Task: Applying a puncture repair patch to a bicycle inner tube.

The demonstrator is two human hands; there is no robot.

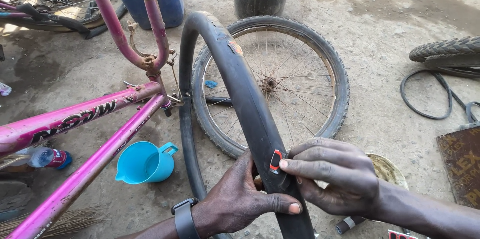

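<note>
Both hands are meeting at the near middle on the black inner tube (235,79), whose long axis is arching from far left toward near right. Left hand (240,199) is gripping it from below-left; right hand (332,176), closer, is pressing fingertips (286,164) on the small red-edged patch (275,161).
</note>
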